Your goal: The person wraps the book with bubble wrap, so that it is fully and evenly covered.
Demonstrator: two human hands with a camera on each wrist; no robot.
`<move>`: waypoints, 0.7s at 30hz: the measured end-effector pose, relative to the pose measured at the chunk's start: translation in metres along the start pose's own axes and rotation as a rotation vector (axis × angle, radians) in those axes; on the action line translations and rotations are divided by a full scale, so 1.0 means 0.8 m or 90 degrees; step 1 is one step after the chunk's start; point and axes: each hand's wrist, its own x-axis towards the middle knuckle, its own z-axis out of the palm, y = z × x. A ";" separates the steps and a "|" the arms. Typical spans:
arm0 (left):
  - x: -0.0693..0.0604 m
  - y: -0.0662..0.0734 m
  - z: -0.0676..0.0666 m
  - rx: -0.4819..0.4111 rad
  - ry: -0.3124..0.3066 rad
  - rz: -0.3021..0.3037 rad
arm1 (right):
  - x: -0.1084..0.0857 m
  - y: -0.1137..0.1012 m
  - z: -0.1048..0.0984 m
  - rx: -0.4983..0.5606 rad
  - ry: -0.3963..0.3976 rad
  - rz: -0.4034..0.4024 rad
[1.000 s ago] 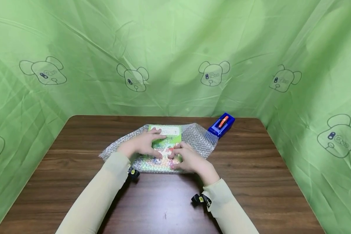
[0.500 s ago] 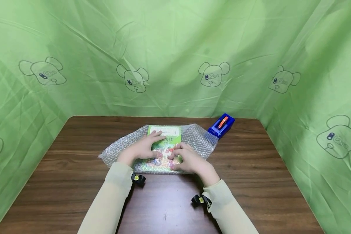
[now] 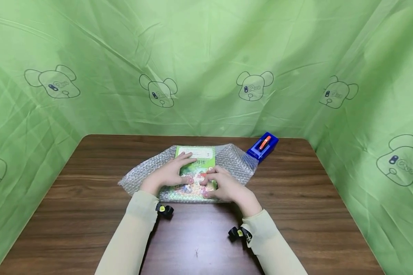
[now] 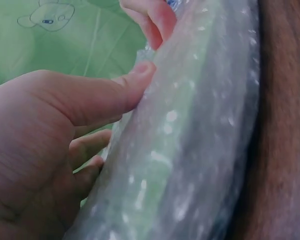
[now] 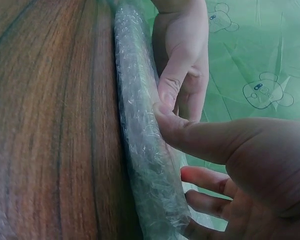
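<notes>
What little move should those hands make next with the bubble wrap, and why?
Perhaps the right hand should fold the right side of the bubble wrap over the book, because its near part is covered but that side lies spread out.

Book, one, lying flat at the centre of the frame; green cover with a white panel at the top, dark lettering beneath, multicoloured illustration below. Bubble wrap, one sheet, clear, folded over the book's lower part, its loose flaps spread to the left and right of the cover.
</notes>
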 end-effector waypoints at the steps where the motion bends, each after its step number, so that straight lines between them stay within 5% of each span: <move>1: 0.000 0.000 0.000 -0.002 0.000 0.002 | 0.000 0.000 -0.001 0.000 0.001 -0.001; 11: -0.002 0.002 0.001 -0.009 0.002 0.008 | -0.001 0.008 -0.003 -0.002 0.003 -0.024; 21: -0.004 0.000 0.002 -0.027 0.001 0.008 | -0.013 0.032 -0.036 -0.004 -0.007 -0.117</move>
